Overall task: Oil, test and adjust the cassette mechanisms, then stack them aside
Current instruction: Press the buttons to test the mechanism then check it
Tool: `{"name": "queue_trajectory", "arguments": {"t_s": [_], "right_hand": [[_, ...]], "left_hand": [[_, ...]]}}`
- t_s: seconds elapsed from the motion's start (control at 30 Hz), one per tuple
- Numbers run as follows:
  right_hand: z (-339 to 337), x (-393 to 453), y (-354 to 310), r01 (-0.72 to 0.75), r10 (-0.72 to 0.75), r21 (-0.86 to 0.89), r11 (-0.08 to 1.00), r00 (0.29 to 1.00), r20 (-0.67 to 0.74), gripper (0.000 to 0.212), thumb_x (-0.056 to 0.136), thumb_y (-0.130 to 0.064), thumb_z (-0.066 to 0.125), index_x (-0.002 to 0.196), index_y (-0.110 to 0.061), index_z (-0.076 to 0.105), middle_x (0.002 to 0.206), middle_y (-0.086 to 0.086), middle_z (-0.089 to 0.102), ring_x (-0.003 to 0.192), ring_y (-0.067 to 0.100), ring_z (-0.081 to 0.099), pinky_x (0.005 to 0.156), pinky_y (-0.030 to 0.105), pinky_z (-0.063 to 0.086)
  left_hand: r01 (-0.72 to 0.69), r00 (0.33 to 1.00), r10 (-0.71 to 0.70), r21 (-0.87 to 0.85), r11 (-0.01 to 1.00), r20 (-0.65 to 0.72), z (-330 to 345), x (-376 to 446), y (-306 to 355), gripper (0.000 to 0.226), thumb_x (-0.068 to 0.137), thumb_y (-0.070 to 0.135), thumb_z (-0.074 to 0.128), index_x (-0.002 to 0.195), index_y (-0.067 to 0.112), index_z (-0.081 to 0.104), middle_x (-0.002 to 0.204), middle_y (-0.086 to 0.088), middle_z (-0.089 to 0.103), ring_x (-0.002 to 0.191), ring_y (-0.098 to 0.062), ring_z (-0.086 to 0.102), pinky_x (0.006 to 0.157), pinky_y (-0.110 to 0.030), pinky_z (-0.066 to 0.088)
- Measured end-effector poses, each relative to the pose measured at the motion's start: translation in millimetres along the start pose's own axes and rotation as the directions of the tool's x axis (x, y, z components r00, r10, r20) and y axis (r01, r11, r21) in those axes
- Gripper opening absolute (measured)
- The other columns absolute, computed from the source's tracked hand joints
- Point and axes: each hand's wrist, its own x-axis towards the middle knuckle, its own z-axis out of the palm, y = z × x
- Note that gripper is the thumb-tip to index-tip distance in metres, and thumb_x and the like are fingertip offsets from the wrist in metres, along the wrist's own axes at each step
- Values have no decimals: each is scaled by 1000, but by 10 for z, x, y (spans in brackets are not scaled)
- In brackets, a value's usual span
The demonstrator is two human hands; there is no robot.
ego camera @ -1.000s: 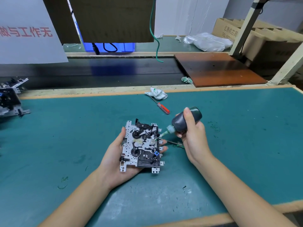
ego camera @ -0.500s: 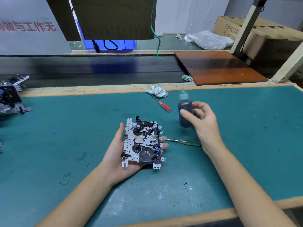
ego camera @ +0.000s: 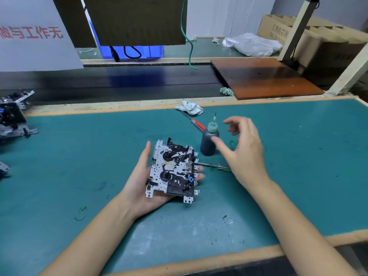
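Teal matting covers the counter [ego camera: 79, 156], which has a pale wooden edge and a dark conveyor belt [ego camera: 119, 84] running behind it. At the middle, the left hand [ego camera: 143, 182] lies palm up just above the mat, cradling a cassette mechanism [ego camera: 172, 170]; its thumb rises along the left side of the metal plate and its fingertips curl up past the right edge, so its grip wraps the part from below. The mechanism faces up, showing two black reels on a silver perforated plate, with a black section and a small blue piece at its near right. Just beside its far right corner, a dark oil bottle [ego camera: 209, 141] stands upright on the mat, with a pale green cap and a thin nozzle pointing up. The right hand [ego camera: 242, 148] hovers beside the bottle with fingers spread and loosely bent, its grip wide open and holding nothing; one fingertip is right at the bottle's side. A green-handled screwdriver [ego camera: 214, 166] lies on the mat under that hand, its tip toward the mechanism. A red-handled screwdriver [ego camera: 196, 123] and a crumpled cloth [ego camera: 190, 108] lie farther back. More mechanisms [ego camera: 12, 118] are piled at the counter's left edge.
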Motion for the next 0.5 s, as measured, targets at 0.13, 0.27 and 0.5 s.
{"name": "queue_trajectory", "arguments": {"t_s": [0.13,0.27,0.5], "right_hand": [[-186,-109,-126,232,-158,-127,964,890,429,46,78,-8,48,122,-19,53,102,-5,58,95,17,51,83,34,42],[-262,-258,-97,451,-197,-254,856,738,646,43,79,-19,54,122,-17,56,108,-1,62,108,22,50,93,31,33],[-384,-343,-62,457,-194,-254,853,728,658,61,67,-72,55,90,-16,65,82,-4,61,86,17,50,76,21,23]], "left_hand": [[103,991,-114,150,983,73,42,-29,58,77,83,67,41,123,5,63,125,-29,58,109,-43,61,99,-50,45],[234,965,-260,316,919,43,100,2,169,68,81,64,51,115,9,69,119,-20,65,104,-35,65,95,-45,50],[231,968,-92,690,686,-232,167,-9,339,74,61,80,46,71,9,65,74,-9,65,66,-22,58,64,-26,51]]}}
